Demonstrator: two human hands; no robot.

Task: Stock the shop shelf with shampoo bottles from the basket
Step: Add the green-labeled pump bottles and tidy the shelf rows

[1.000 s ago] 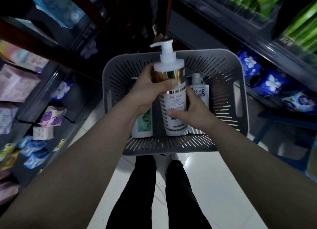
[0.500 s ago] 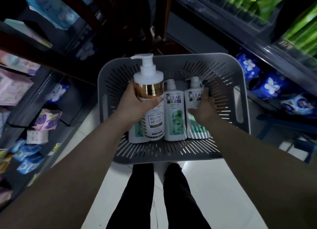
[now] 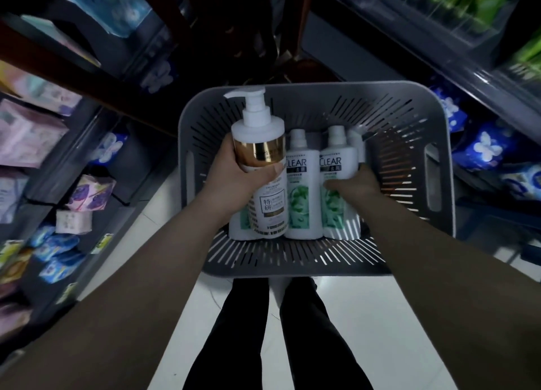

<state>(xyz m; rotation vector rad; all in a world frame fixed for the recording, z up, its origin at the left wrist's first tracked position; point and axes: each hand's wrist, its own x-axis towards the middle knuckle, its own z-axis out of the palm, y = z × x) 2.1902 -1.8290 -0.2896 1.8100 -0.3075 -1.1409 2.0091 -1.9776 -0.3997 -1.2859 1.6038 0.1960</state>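
Our left hand (image 3: 234,182) now carries the pump bottle (image 3: 260,152) alone, fingers wrapped round its upper body, holding it just above the grey basket (image 3: 322,89). Our right hand (image 3: 352,185) has let go of it and dropped to the rightmost CLEAR bottle (image 3: 336,158), closing round it where it lies in the basket. We judge a second bottle is coming out for stocking.

Matt plastic basket (image 3: 316,103); glossy, perhaps metallic bottle band (image 3: 260,152).
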